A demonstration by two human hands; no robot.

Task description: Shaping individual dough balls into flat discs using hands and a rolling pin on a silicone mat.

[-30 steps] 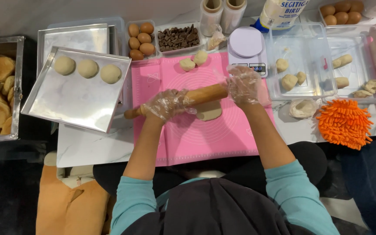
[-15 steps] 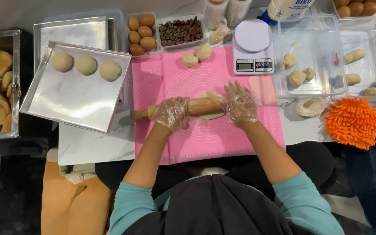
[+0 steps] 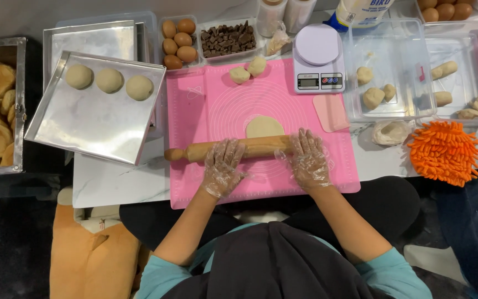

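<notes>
The step in hand looks like rolling out: a wooden rolling pin [image 3: 233, 149] lies crosswise on the pink silicone mat [image 3: 222, 105], at the near edge of a flattened dough disc [image 3: 265, 127] in the middle of the mat's printed circles. The disc is still small and slightly oval, so the flattening seems to be at an early stage. A further pass would call for even downward pressure from both palms and a straight push away from the body, so the pin runs over the disc without skewing.

Both hands wear thin clear plastic gloves. The left hand [image 3: 222, 168] lies palm-down on the pin left of centre, its fingers spread apart and flat, not clamped round the wood. The right hand [image 3: 308, 160] rests the same way on the pin's right end, fingers splayed, hiding that handle. Both forearms reach forward from the body, elbows bent outward.

Two dough balls [image 3: 248, 71] wait at the far edge of the mat beside a digital kitchen scale [image 3: 317, 58]. Three shaped rounds sit on a metal baking tray [image 3: 92, 119] left of the mat.
</notes>
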